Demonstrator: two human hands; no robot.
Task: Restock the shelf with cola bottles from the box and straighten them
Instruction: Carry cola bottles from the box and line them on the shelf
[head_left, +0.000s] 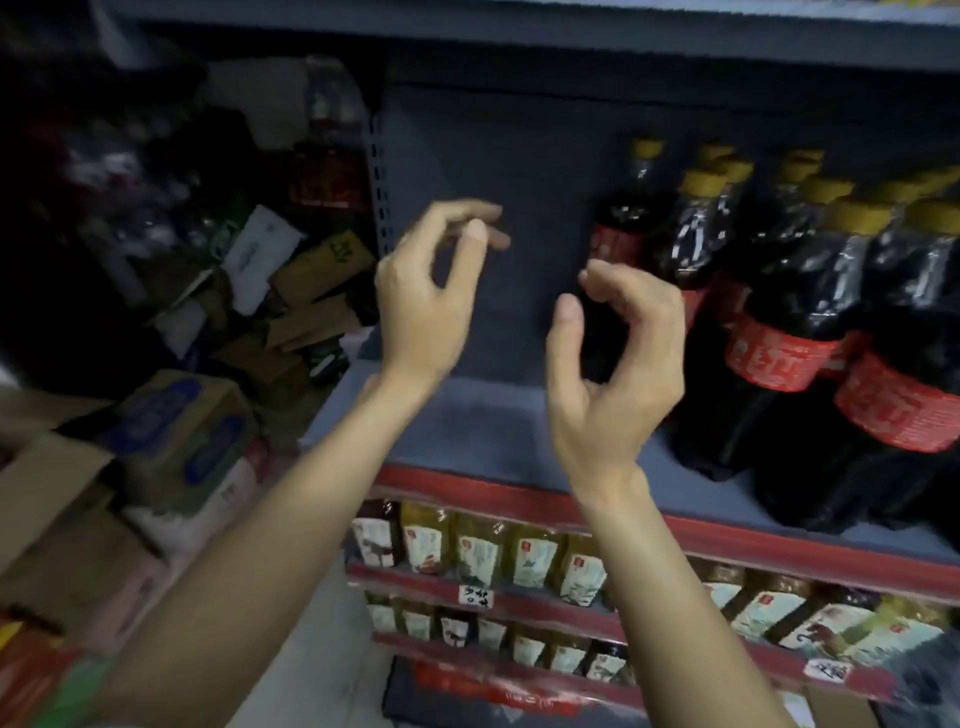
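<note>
Both hands raised before the grey metal shelf (467, 431), empty. Left hand (426, 301) loosely curled, thumb and forefinger near each other but pinching nothing; right hand (618, 374) cupped in a narrow C, fingers (623, 291) bent over the thumb, holding nothing either. Dark plastic cola bottles with red labels and yellow caps (779, 332) standing upright in rows on the right part of the shelf, long axes vertical, though tilted by the wide lens. Nearest bottle just behind and to the right of the right hand, apart from it or barely touching: cannot tell. Right hand clearly the nearer; left hand facing bare shelf space. Likely next: straightening that end bottle. Brown cardboard boxes (171, 431) piled low at the left, well apart from both hands.
</note>
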